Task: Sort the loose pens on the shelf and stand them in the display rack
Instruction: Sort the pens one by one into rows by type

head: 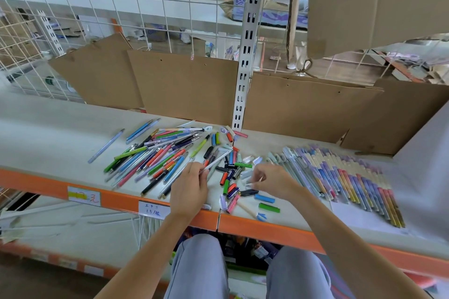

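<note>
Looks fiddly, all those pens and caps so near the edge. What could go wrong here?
The caps and a cream pen lie close to the shelf's orange edge; a nudge from the right hand could knock them off. The left hand holds a white pen over the pile, so swinging it might scatter the pile.

Bare shelf (48,133) left of pen pile (155,153); cardboard (182,85) blocks behind

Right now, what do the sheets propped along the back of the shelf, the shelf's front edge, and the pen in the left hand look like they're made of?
Sheets: corrugated cardboard, matte brown, creased, with punched holes.
Front edge: likely painted metal, smooth orange with a seam; paper price tags stuck on.
Pen, held by the left hand: pale and thin, probably plastic, though blur leaves it open.
</note>
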